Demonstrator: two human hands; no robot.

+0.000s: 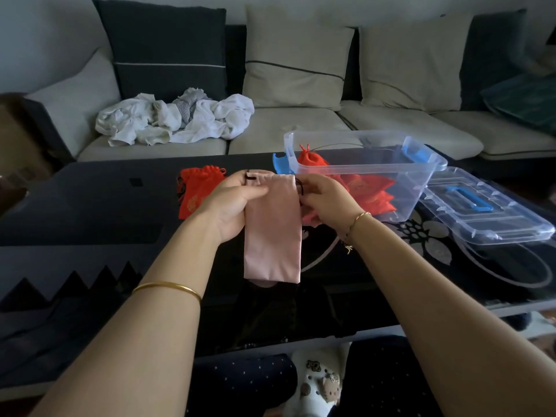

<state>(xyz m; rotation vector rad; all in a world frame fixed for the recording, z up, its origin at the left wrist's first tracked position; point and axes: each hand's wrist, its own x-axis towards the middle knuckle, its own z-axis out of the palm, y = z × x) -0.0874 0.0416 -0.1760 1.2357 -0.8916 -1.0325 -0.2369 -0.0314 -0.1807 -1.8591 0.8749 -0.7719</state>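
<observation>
Left hand [233, 203] grips a pink drawstring pouch [272, 233] near its top, while right hand [326, 200] pinches its black cord [300, 188] with curled fingers.

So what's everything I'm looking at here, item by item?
pink pouch: one, pale pink, held above the table
loose red pouches: number unclear, red, on the table behind the left hand
boxed red pouches: several, red, inside the box
box: one, clear with blue latches, on the table
lid: one, clear with blue handle, right of the box
table: one, dark, glossy
laundry: one heap, white, on the sofa
sofa: one, beige, behind the table
cushions: at least four, dark and beige, against the sofa back
left hand: grips the pouch's top
right hand: pinches the pouch's right edge
</observation>
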